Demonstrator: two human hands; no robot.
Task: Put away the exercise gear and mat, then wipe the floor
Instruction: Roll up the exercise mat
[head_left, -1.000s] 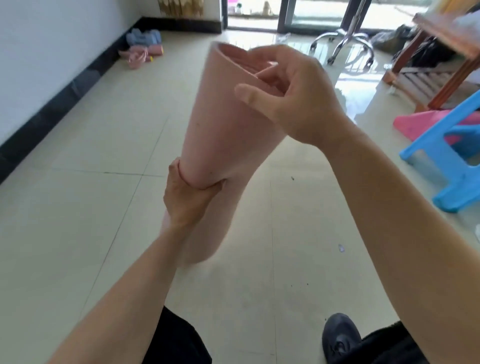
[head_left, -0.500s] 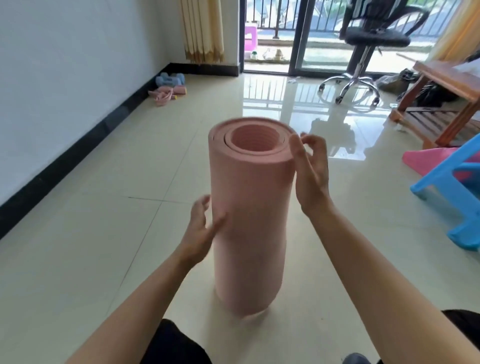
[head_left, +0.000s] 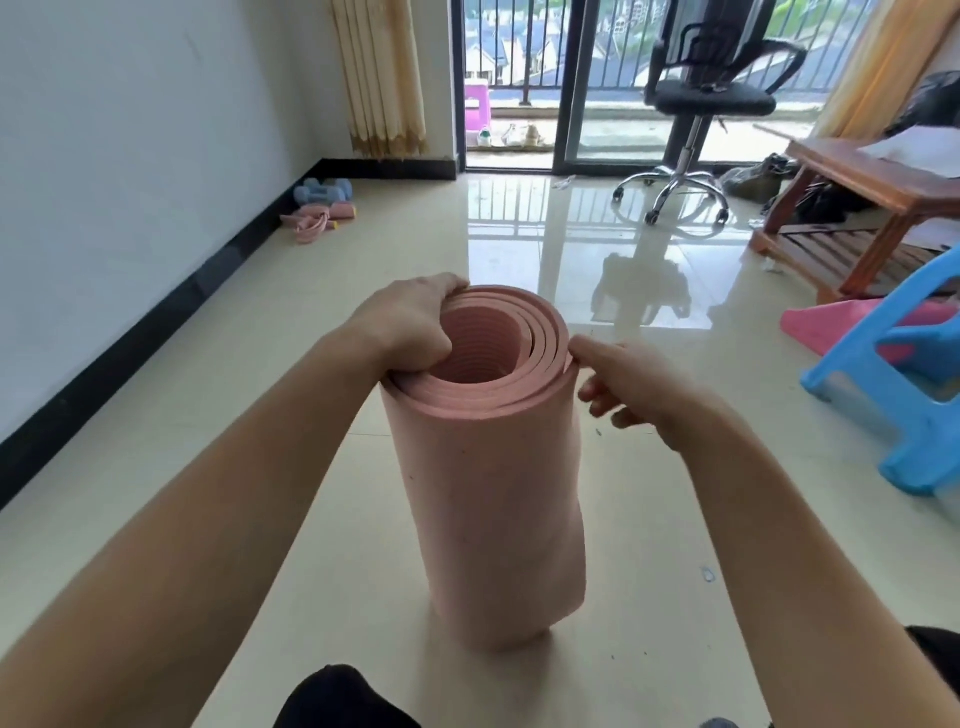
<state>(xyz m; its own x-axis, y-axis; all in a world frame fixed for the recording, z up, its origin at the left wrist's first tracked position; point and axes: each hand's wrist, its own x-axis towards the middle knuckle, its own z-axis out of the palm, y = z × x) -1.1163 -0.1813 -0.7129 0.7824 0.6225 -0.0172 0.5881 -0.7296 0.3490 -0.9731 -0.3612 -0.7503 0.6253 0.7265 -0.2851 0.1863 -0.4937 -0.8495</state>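
A rolled pink exercise mat (head_left: 493, 499) stands on end on the tiled floor in front of me. My left hand (head_left: 410, 327) grips the roll's top rim on its left side, fingers curled into the hollow core. My right hand (head_left: 623, 384) rests against the right side of the top rim, thumb on the outer layer's edge, fingers loosely bent. Far off by the left wall lie blue dumbbells (head_left: 322, 191) and a pink skipping rope (head_left: 317, 218).
A black office chair (head_left: 696, 104) stands by the balcony door. At the right are a wooden bench (head_left: 878, 182), a blue plastic stool (head_left: 904, 384) and a pink plastic piece (head_left: 831, 322). A dark skirting board (head_left: 156, 317) runs along the left wall.
The mat went from tilted in my hands to standing upright on the floor. My left hand rose from the roll's side to grip the top rim; the right stays at the rim.
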